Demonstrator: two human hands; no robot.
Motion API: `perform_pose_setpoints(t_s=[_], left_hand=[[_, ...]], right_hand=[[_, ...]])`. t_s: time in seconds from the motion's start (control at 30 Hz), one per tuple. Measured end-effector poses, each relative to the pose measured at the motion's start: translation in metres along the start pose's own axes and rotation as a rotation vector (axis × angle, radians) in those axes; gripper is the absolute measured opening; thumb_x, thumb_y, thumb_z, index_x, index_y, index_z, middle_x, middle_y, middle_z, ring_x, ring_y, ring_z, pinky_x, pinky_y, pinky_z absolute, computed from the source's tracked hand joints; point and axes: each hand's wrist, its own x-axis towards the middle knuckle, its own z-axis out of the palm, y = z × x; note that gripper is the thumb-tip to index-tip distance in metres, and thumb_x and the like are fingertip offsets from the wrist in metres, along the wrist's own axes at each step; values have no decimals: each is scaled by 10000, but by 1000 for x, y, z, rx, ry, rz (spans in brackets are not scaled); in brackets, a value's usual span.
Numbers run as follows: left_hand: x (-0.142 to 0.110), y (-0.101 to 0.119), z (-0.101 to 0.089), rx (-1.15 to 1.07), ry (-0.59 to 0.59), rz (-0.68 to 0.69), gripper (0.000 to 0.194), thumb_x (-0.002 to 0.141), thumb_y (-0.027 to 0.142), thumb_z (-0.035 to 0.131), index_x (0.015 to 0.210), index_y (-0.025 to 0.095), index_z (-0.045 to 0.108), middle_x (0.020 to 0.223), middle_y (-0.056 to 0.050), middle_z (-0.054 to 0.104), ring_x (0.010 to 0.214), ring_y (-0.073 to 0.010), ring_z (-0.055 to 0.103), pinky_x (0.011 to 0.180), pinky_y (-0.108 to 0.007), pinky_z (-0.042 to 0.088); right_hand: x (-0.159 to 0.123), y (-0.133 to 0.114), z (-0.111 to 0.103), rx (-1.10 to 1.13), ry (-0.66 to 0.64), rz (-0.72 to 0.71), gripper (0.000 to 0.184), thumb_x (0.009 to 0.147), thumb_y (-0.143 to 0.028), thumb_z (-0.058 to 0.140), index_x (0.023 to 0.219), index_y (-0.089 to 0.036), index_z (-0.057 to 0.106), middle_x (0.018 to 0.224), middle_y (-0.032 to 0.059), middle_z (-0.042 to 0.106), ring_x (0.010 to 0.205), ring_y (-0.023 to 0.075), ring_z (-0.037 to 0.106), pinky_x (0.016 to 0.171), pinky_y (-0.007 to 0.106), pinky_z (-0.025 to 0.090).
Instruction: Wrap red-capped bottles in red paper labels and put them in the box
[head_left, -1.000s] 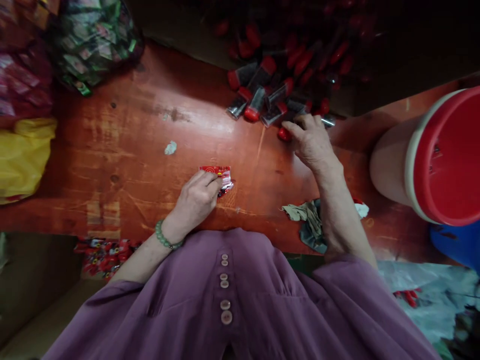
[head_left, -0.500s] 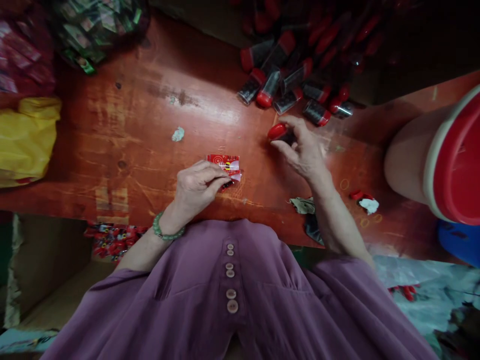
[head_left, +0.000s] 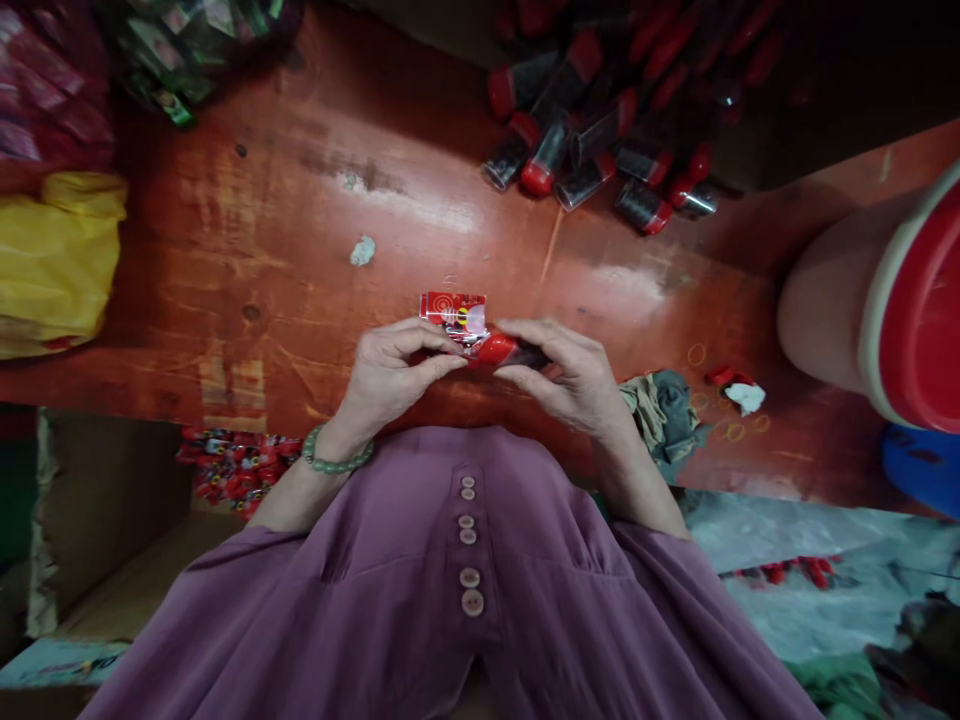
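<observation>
My left hand [head_left: 390, 375] pinches the near edge of a small red printed wrapper [head_left: 454, 310], which has a clear, shiny part. My right hand [head_left: 574, 375] is wrapped round a small cylinder with a rounded red end [head_left: 496, 349] and a dark body. That red end meets the wrapper at the left fingertips; whether it is inside the wrapper I cannot tell. Beyond both hands lies a pile of similar red-and-clear cylinders [head_left: 547, 155] with dark contents.
At right stands a white tub [head_left: 832, 300] with a red lid, near a crumpled cloth [head_left: 667, 420] and rubber bands. A yellow bag [head_left: 56, 265] and bags of small packets [head_left: 45, 90] are at left. Below the table edge, a cardboard box [head_left: 112, 510] holds red wrapped pieces.
My right hand has moved left and toward me, bringing the red-ended cylinder from near the pile to the wrapper. My left hand keeps its pinch. The cloth is now more exposed.
</observation>
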Motion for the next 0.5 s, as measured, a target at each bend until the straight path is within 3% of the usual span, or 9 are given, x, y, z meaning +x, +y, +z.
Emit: perform_pose_setpoints(t_s=[0.23,0.5], left_hand=[[-3,-6,1,-22,-81,-40,83,782,272,761,754,194,765,778,-17,762,701,-128,677,720,-271,569],[-2,-9,4,-46,-162,-92,32,759,222,759,752,199,780,751,-19,766,685,-135,686,701,-260,563]], right_hand=[[-1,4,-8,-57,-198,-1,364,964,-381,588,1295,-235,627,1016,65,728,889,183,686,799,307,546],[8,4,-13,-89,-439,-31,357,954,-279,592,1303,-212,627,1058,87,729,905,211,688,795,319,535]])
